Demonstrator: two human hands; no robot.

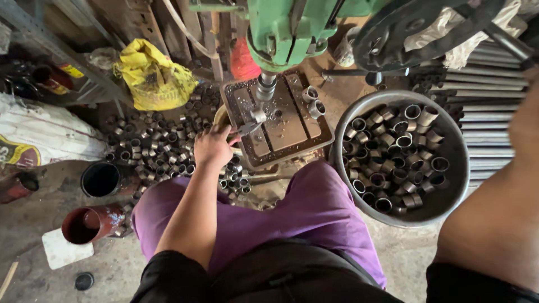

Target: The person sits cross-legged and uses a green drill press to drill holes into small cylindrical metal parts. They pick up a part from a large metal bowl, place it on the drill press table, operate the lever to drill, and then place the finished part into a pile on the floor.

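Fingers (222, 134) of the left hand (212, 147) gripped pliers (246, 128) holding a metal ring (258, 115) near the drill table's (292, 132) left edge; right hand unseen

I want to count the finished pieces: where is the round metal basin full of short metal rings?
In the head view, the round metal basin sits right of the green drill press's table, beside the person's purple-clad knee.

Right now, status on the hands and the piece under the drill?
Left hand gripping pliers, clamping metal ring under the spindle. Right hand out of frame. Two loose rings on drill table.
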